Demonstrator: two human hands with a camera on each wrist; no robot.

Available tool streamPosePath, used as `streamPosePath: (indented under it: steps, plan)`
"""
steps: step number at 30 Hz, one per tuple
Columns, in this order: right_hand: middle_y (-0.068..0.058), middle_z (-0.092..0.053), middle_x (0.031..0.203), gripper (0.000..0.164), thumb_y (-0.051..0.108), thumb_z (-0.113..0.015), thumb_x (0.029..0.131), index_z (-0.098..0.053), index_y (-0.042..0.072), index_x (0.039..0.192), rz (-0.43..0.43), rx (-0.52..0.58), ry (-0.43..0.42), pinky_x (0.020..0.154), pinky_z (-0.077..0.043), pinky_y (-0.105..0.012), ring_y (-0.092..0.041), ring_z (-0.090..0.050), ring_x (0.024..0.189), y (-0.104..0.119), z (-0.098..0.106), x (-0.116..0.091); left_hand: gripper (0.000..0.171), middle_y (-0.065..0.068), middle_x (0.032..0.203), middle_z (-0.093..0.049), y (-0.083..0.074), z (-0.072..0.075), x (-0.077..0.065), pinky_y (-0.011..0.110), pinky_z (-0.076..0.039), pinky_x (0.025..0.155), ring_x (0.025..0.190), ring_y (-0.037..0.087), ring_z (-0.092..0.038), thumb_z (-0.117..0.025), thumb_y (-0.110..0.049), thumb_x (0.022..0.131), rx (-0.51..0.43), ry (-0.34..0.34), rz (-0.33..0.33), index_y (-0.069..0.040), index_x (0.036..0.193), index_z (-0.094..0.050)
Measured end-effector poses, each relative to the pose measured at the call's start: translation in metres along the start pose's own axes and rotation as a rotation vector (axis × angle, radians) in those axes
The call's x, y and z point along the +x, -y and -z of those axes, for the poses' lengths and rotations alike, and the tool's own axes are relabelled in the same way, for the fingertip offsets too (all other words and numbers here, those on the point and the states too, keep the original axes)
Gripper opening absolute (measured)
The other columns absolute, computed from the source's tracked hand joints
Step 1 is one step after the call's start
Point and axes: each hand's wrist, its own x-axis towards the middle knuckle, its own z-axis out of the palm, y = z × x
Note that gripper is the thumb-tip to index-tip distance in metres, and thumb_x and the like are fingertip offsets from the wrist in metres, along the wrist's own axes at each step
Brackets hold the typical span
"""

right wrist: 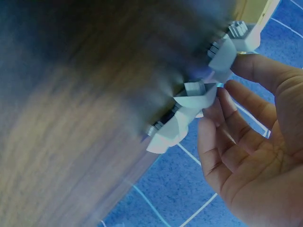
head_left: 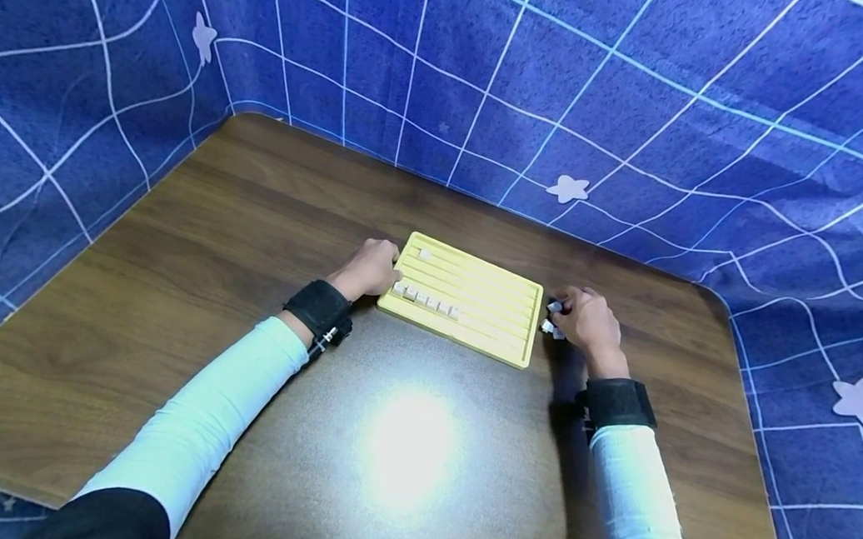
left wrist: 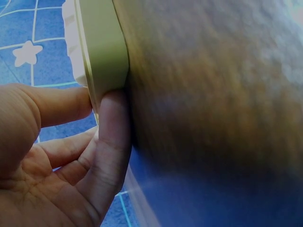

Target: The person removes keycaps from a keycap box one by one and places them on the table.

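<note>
A yellow grooved tray (head_left: 467,297) lies on the table, with a row of white keycaps (head_left: 422,299) along a lower groove and one keycap (head_left: 424,254) near the upper left corner. My left hand (head_left: 371,269) grips the tray's left end; in the left wrist view the thumb (left wrist: 66,104) is at the rim and a finger (left wrist: 112,123) lies along the side wall. Right of the tray, my right hand (head_left: 589,318) is over several loose keycaps (head_left: 548,326). In the right wrist view, thumb and fingertips pinch a pale keycap (right wrist: 222,59), with other keycaps (right wrist: 168,135) lying close by.
The brown wood-grain table (head_left: 175,285) carries a bright glare spot in front of the tray. Blue cloth (head_left: 445,70) with white grid lines and stars rises behind and at both sides. The tray stands near the back edge.
</note>
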Motion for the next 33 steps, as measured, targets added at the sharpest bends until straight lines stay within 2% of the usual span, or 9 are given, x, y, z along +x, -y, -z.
streamPosePath:
  steps: [7, 10, 12, 14, 18, 26, 33]
  plan:
    - [-0.014, -0.065, 0.106, 0.034, 0.023, -0.063, 0.09, -0.065, 0.007, 0.119, 0.009, 0.017, -0.036, 0.079, -0.05, -0.05, -0.033, -0.064, 0.097, 0.009, 0.001, 0.002, 0.019, 0.011, 0.099, -0.062, 0.0, 0.001, -0.002, 0.03, -0.044, 0.073, 0.086, 0.023, -0.055, -0.059, -0.015, 0.096, -0.031, 0.012, 0.019, -0.001, 0.107, -0.065]
    - [-0.014, -0.067, 0.107, 0.032, 0.024, -0.063, 0.091, -0.065, 0.006, 0.117, 0.03, 0.023, -0.046, 0.084, -0.051, -0.05, -0.035, -0.061, 0.112, 0.017, 0.002, 0.006, 0.019, 0.011, 0.099, -0.062, -0.001, 0.001, -0.002, 0.03, -0.043, 0.072, 0.086, 0.023, -0.055, -0.059, -0.015, 0.096, -0.024, 0.013, 0.026, -0.002, 0.107, -0.064]
    - [-0.015, -0.067, 0.107, 0.031, 0.024, -0.062, 0.092, -0.065, 0.005, 0.117, 0.056, 0.026, -0.054, 0.085, -0.051, -0.051, -0.036, -0.06, 0.114, 0.024, 0.003, 0.008, 0.018, 0.011, 0.1, -0.061, -0.001, 0.001, -0.002, 0.03, -0.044, 0.073, 0.087, 0.023, -0.055, -0.059, -0.015, 0.096, -0.018, 0.015, 0.031, -0.002, 0.108, -0.064]
    - [-0.015, -0.067, 0.106, 0.03, 0.024, -0.062, 0.093, -0.065, 0.005, 0.116, 0.08, 0.031, -0.059, 0.084, -0.051, -0.05, -0.036, -0.061, 0.112, 0.032, 0.003, 0.011, 0.019, 0.011, 0.101, -0.061, -0.002, 0.001, -0.002, 0.031, -0.044, 0.074, 0.088, 0.023, -0.055, -0.059, -0.016, 0.097, -0.013, 0.017, 0.036, -0.002, 0.108, -0.064]
    - [-0.015, -0.065, 0.106, 0.03, 0.022, -0.063, 0.091, -0.066, 0.005, 0.115, 0.119, 0.062, -0.072, 0.08, -0.051, -0.049, -0.032, -0.065, 0.097, 0.047, 0.003, 0.016, 0.019, 0.011, 0.104, -0.061, -0.003, 0.0, -0.001, 0.032, -0.045, 0.078, 0.091, 0.023, -0.055, -0.059, -0.017, 0.096, -0.004, 0.019, 0.034, -0.002, 0.108, -0.064]
    - [-0.01, -0.065, 0.108, 0.031, 0.024, -0.063, 0.088, -0.066, 0.01, 0.116, 0.172, 0.072, -0.063, 0.079, -0.052, -0.051, -0.032, -0.066, 0.098, 0.077, -0.002, 0.024, 0.017, 0.011, 0.101, -0.062, -0.001, -0.001, -0.001, 0.032, -0.045, 0.078, 0.09, 0.023, -0.055, -0.061, -0.016, 0.095, -0.027, 0.009, 0.024, -0.003, 0.105, -0.064]
    - [-0.008, -0.066, 0.108, 0.032, 0.025, -0.065, 0.089, -0.066, 0.011, 0.118, 0.216, 0.069, -0.049, 0.08, -0.053, -0.049, -0.029, -0.067, 0.097, 0.108, -0.009, 0.029, 0.015, 0.011, 0.099, -0.061, -0.002, 0.0, -0.003, 0.032, -0.045, 0.077, 0.089, 0.023, -0.054, -0.06, -0.016, 0.095, -0.007, 0.004, 0.017, -0.003, 0.101, -0.064]
